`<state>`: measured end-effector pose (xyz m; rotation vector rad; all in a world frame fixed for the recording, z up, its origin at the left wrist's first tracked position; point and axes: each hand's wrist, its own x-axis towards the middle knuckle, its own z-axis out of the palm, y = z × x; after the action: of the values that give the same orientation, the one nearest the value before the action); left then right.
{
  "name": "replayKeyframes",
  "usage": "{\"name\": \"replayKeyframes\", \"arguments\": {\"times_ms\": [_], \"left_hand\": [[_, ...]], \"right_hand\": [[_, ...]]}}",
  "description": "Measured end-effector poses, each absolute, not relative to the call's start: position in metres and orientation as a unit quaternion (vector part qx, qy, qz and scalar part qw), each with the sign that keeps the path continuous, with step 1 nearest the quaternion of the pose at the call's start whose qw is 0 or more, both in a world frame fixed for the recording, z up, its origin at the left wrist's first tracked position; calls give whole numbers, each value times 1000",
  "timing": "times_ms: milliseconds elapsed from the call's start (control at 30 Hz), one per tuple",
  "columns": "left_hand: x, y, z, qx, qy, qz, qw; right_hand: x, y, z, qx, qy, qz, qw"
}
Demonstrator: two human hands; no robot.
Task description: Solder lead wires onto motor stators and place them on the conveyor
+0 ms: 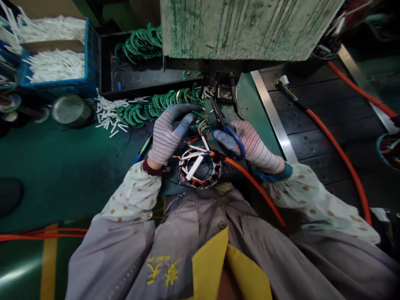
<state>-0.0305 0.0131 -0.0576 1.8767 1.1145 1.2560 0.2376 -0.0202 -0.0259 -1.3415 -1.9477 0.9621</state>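
My left hand, in a striped glove, has its fingers curled around the edge of a small curved green circuit board. Several thin coloured wires run down from that board. My right hand, gloved too, grips scissors by their blue handles, the dark blades pointing up and left beside the board. Below both hands, close to my body, lies a ring-shaped motor stator with copper windings. White sleeves and an orange cable lie across it.
Behind my hands is a row of green curved boards, with loose white tubes to their left. A blue bin of white tubes, a black tray and a round metal tin stand farther back. A pale panel overhangs the bench.
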Motion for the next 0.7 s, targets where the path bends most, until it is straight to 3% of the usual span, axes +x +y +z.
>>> {"name": "replayKeyframes", "arguments": {"times_ms": [133,267,367,533,633,700], "left_hand": [[-31,22,-65,736,439,443,263],[-56,20,-56,723,459,500,130],[-95,-4,-48,681,548,483,49],[-135,-32,-82,643,723,238,82],[-133,-36,-93,643,747,137,99],[-128,-49,-82,667,711,159,155]], "right_hand": [[263,-14,-44,-569,-716,319,248],[288,-17,-59,-618,-750,189,143],[300,-48,-46,-588,-790,98,143],[268,-109,-22,-307,-939,103,118],[234,-118,-35,-310,-943,85,80],[227,-119,-49,-329,-938,71,83]]}}
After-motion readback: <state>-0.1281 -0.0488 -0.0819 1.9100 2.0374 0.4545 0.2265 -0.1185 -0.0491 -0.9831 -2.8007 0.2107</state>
